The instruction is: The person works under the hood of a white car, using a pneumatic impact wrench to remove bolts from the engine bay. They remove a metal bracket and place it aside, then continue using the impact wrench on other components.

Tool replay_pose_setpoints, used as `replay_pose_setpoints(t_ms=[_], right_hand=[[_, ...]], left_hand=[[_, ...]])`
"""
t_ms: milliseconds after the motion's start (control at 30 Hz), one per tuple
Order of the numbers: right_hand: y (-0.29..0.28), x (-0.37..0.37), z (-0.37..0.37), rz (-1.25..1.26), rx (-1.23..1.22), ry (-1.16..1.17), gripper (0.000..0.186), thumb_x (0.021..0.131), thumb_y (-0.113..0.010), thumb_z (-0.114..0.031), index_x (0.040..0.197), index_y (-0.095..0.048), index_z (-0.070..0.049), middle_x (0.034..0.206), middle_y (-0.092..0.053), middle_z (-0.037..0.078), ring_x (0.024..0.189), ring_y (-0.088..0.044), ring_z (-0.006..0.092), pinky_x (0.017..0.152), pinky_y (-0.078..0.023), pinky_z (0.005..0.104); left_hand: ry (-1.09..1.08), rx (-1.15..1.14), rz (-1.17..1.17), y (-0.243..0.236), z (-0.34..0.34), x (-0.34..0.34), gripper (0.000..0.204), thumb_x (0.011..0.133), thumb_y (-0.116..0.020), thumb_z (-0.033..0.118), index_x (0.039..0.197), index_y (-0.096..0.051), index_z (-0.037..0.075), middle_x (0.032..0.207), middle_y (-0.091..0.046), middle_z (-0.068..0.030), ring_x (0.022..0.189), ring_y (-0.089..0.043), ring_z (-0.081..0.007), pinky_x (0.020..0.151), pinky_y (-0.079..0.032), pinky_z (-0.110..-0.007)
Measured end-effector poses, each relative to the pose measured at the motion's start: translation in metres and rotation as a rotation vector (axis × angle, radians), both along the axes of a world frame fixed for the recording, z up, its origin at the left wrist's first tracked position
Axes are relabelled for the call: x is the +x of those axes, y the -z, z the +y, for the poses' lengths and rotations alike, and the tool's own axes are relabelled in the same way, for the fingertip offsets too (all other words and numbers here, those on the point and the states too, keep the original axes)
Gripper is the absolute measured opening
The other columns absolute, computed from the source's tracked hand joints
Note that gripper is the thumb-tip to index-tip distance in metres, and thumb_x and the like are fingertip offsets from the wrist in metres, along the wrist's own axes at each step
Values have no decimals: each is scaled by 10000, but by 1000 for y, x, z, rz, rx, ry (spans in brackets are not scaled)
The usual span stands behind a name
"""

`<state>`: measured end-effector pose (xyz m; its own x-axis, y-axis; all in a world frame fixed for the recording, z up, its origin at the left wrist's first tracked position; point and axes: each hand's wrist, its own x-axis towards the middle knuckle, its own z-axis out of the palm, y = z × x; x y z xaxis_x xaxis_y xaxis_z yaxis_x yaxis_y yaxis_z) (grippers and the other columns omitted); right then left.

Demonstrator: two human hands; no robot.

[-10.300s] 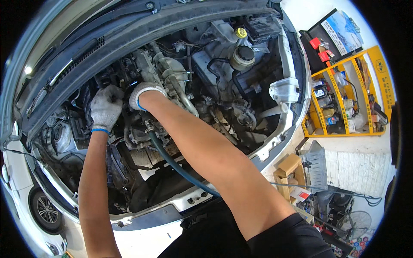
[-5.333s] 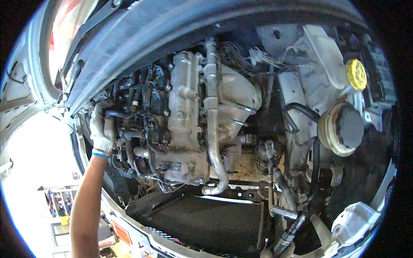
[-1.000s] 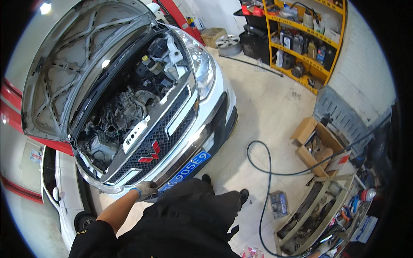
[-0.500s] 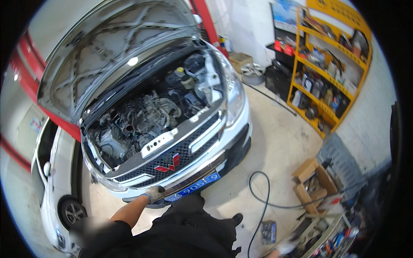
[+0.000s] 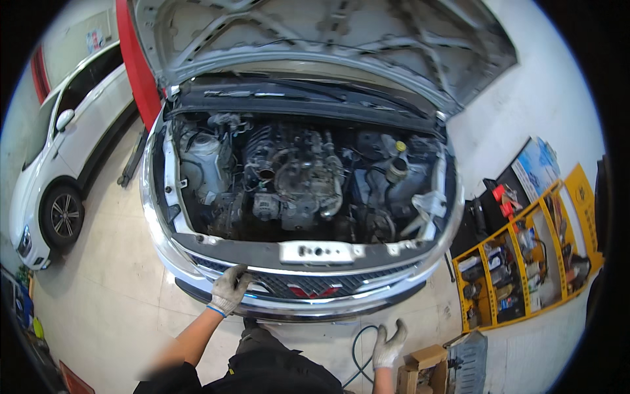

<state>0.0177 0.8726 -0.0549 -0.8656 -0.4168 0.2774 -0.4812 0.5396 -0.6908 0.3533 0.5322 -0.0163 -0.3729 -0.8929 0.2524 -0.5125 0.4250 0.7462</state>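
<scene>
My left hand (image 5: 230,289), in a grey-white work glove with a blue cuff, is over the left part of the car's grille (image 5: 275,281). Its fingers are apart and slightly bent, with nothing visible in them; whether they touch the grille I cannot tell. Low on the right, my right hand (image 5: 390,345) is raised in a similar glove, thumb and fingers spread, holding nothing. In front of me stands the white car (image 5: 155,210), its hood (image 5: 315,26) up. The engine (image 5: 298,177) lies exposed behind the front crossmember (image 5: 318,252).
A dark hose (image 5: 356,348) curls on the floor beside an open cardboard box (image 5: 426,358). At right stands a yellow shelf rack (image 5: 512,262) loaded with bottles and parts. Another white car (image 5: 85,134) is parked at left, near a red lift post (image 5: 136,62).
The view has swung left and squared up to the car. My left hand has gone from the bumper to over the grille. My right hand has left the tool-filled tray at lower right, empty.
</scene>
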Motion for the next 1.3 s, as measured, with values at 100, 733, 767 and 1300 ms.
replay_pose_setpoints(t_ms=[100,733,767,1300], right_hand=[[-49,-26,-127,25,-60,77,583,952,-705,-217,1408,-514,92,1398,-566,286,1302,-551,412,1131,-409,453],[-16,-45,-364,19,695,619,532,987,-609,-505,1360,-646,-128,1489,-482,222,1351,-504,405,1129,-423,497],[-18,-45,-366,9,687,613,535,991,-600,-513,1363,-646,-131,1488,-482,226,1347,-507,405,1126,-425,499],[-11,-53,-355,134,686,591,559,969,-608,-533,1280,-685,-76,1407,-521,292,1313,-515,431,1111,-421,508]], left_hand=[[12,-10,44,-18,-72,27,286,946,-695,194,1143,-708,-14,1041,-737,-223,929,-735,-362,828,-585,-417],[-329,-460,-308,2,-271,118,288,800,-763,113,1081,-708,93,949,-657,-153,899,-644,-377,786,-521,-484],[-283,-447,-299,-1,-272,116,282,789,-767,108,1065,-717,94,947,-661,-150,895,-647,-374,781,-524,-478],[164,689,-1176,305,-386,-65,364,907,-682,299,1186,-769,83,1275,-709,-182,1184,-682,-342,925,-562,-499]])
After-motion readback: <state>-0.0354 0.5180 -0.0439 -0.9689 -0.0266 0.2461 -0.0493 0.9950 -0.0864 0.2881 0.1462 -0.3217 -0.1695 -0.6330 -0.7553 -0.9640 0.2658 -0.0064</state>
